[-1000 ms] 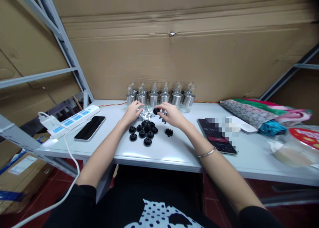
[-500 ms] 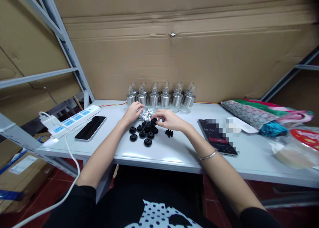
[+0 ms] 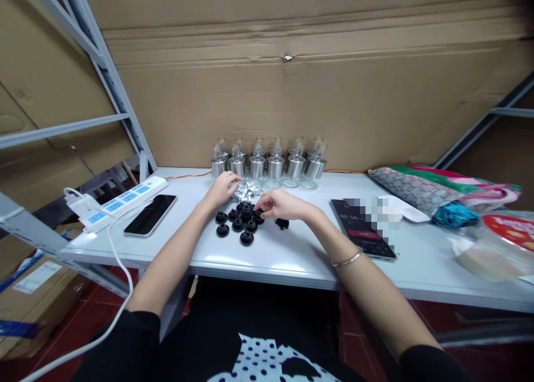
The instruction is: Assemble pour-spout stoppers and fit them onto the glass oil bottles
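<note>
Matte black stepped caps [image 3: 237, 224] lie in a loose cluster at the centre of the frame, on the white table [image 3: 292, 257]. Each has a wide round flange rising to a narrower middle; some crowd together at the top of the group, others sit singly nearer the table's front edge. The right hand [image 3: 283, 205] has its bent fingertips at the cluster's right-hand edge; I cannot tell whether they are clamped on a cap. The left hand [image 3: 223, 189] curls beside shiny silvery pieces [image 3: 247, 191] just above the caps; its grip cannot be made out. Small black pieces [image 3: 282, 224] bunch below the right hand. Behind, clear-necked bottles [image 3: 275, 167] with silver bands stand upright in 2 rows.
</note>
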A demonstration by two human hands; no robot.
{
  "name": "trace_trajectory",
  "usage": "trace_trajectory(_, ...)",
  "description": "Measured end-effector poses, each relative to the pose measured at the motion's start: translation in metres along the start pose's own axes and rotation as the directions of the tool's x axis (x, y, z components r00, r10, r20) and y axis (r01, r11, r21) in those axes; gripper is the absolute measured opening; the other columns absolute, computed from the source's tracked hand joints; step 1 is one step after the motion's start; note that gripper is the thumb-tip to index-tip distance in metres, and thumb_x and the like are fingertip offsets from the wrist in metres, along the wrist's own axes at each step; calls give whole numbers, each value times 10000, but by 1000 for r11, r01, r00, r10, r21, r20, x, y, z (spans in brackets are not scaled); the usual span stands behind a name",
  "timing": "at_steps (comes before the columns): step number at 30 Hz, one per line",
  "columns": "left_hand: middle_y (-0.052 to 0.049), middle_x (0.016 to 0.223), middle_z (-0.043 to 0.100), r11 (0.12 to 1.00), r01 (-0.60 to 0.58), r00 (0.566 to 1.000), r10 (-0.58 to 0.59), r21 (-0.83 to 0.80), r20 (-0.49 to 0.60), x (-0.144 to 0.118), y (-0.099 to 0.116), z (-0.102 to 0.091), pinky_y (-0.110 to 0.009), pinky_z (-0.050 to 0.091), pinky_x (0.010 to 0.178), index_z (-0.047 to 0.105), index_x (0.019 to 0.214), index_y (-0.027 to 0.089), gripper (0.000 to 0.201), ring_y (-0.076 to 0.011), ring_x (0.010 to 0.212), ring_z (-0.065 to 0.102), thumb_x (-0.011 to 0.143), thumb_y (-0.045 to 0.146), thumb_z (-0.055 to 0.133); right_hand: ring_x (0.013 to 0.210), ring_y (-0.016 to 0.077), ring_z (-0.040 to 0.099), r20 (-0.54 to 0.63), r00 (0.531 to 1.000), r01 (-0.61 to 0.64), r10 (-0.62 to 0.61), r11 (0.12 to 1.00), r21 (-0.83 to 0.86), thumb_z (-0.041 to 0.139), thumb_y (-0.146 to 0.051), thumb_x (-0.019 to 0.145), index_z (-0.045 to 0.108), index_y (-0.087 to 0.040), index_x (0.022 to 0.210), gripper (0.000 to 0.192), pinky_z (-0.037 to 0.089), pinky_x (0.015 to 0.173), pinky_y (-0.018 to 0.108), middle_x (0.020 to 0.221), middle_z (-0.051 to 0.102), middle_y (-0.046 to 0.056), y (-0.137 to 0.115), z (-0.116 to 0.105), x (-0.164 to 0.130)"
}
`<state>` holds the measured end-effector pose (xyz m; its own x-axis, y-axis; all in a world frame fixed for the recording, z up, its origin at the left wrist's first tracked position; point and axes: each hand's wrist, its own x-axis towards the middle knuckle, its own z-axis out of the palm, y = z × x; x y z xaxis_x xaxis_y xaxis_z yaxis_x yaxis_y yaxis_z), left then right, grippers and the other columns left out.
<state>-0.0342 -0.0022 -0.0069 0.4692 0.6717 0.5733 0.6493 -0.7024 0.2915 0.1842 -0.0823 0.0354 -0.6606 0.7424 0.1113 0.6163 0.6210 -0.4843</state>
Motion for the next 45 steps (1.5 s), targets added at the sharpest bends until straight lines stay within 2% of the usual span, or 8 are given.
trace_trajectory(13, -60, 946, 605, 1000, 2, 1000, -2, -25, 19, 0, 2, 1, -348, 437, 905, 609, 944, 175, 179, -196, 965, 545, 862, 204, 452, 724, 142, 562, 10, 1000, 0, 0, 999, -34, 631, -116, 702, 710, -127, 933, 244, 441, 635, 241, 812, 636, 45, -2, 4, 1)
trace_trajectory(16, -67, 1002, 586, 997, 42, 993, -48, -62, -109, 2, -4, -1, -345, 431, 919, 579, 994, 175, 179, -195, 991, 531, 857, 236, 480, 724, 137, 565, 2, 1000, 9, -9, 1000, 24, 653, -197, 720, 699, -153, 947, 235, 450, 647, 246, 831, 637, 36, -1, 0, -1)
trace_trajectory(18, -83, 1061, 563, 980, 151, 937, -184, -131, -298, 4, -14, -4, -341, 432, 922, 548, 1024, 170, 207, -196, 1015, 525, 858, 281, 492, 698, 129, 567, -4, 1000, -14, 14, 993, 121, 645, -269, 747, 683, -156, 978, 260, 456, 647, 251, 820, 642, 31, 4, -5, -2)
trace_trajectory(21, -118, 1197, 521, 865, 348, 748, -488, -361, -450, 4, -36, -9, -322, 430, 940, 494, 1128, 168, 322, -197, 1098, 521, 885, 376, 451, 709, 138, 581, -82, 993, -59, 82, 968, 245, 588, -337, 800, 645, -132, 1056, 333, 474, 670, 271, 830, 648, 49, 18, -9, 1)
trace_trajectory(24, -119, 1355, 466, 575, 479, 627, -753, -663, -200, 2, -53, -10, -309, 453, 928, 414, 1290, 201, 486, -203, 1219, 492, 927, 497, 283, 931, 186, 595, -347, 919, -127, 188, 973, 192, 525, -277, 836, 598, -117, 1142, 353, 471, 847, 332, 1019, 635, 114, 42, -8, 8)
trace_trajectory(27, -125, 1381, 474, 354, 553, 606, -792, -754, 73, -1, -57, -5, -346, 428, 981, 449, 1314, 172, 617, -223, 1281, 454, 918, 569, 190, 1116, 255, 535, -454, 861, -260, 228, 965, -10, 520, -212, 823, 569, -113, 1194, 387, 391, 992, 424, 1161, 574, 166, 69, -2, 15)
trace_trajectory(39, -94, 1428, 421, 345, 546, 632, -767, -763, 105, -4, -52, 0, -379, 327, 1080, 507, 1276, 169, 583, -208, 1351, 358, 932, 542, 221, 1093, 259, 504, -447, 855, -354, 264, 926, -131, 509, -328, 858, 526, -169, 1287, 458, 399, 972, 421, 1148, 520, 137, 101, 6, 23)
trace_trajectory(45, -94, 1398, 463, 343, 549, 626, -773, -762, 103, -3, -55, 1, -381, 355, 1063, 536, 1245, 181, 577, -220, 1338, 379, 919, 562, 251, 1018, 269, 505, -613, 731, -438, 299, 895, -86, 468, -215, 831, 675, -169, 997, 269, 409, 933, 447, 1034, 570, 129, 120, 0, 19)
